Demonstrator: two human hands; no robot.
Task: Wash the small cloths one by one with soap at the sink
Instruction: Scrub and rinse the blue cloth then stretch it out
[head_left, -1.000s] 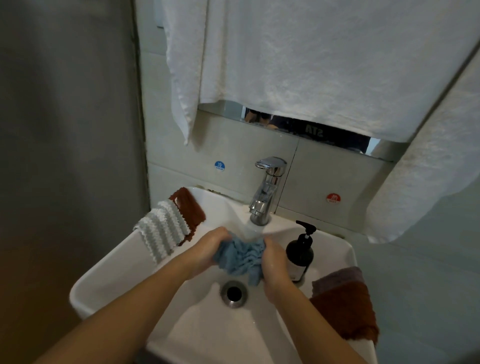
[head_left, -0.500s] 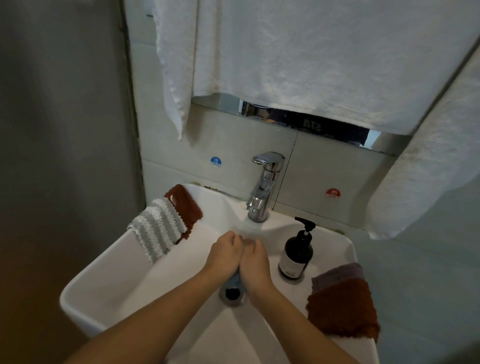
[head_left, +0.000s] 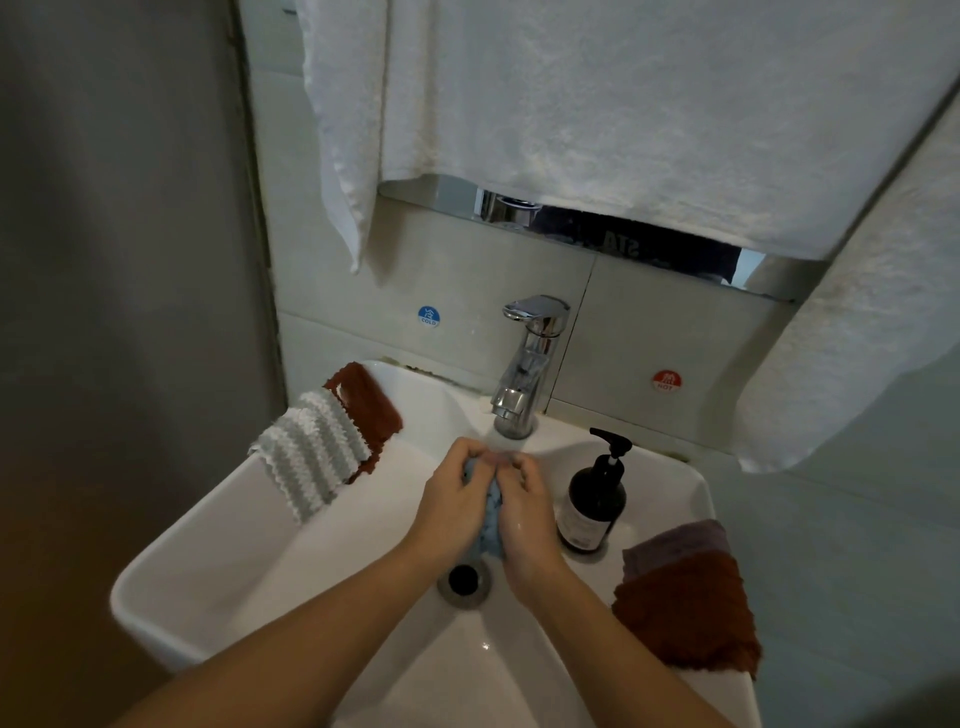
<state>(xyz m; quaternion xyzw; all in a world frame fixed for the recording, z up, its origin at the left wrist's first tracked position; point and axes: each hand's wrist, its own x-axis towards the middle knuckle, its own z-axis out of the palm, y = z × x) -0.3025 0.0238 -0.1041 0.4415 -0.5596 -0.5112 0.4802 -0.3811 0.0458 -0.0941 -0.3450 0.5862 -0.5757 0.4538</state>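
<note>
A small blue cloth (head_left: 491, 512) is bunched between my two hands over the white sink (head_left: 218, 535), just below the chrome tap (head_left: 524, 374). My left hand (head_left: 454, 499) and my right hand (head_left: 524, 512) are both closed on it, pressed together, hiding most of it. The drain (head_left: 464, 579) lies under the hands. A black soap pump bottle (head_left: 595, 499) stands on the rim to the right. A grey-and-white striped cloth (head_left: 309, 454) over a brown one (head_left: 366, 397) hangs on the left rim. A brown cloth (head_left: 688, 616) over a purple one (head_left: 675, 540) lies on the right rim.
Large white towels (head_left: 597, 114) hang above the sink, covering most of a mirror. A second white towel (head_left: 872, 332) hangs at the right. Cold (head_left: 428, 316) and hot (head_left: 667, 380) stickers mark the tiled wall. A grey wall (head_left: 119, 260) closes the left side.
One second ago the blue cloth was spread between my hands. Since then my hands have closed together around it, bunching it up under the tap.
</note>
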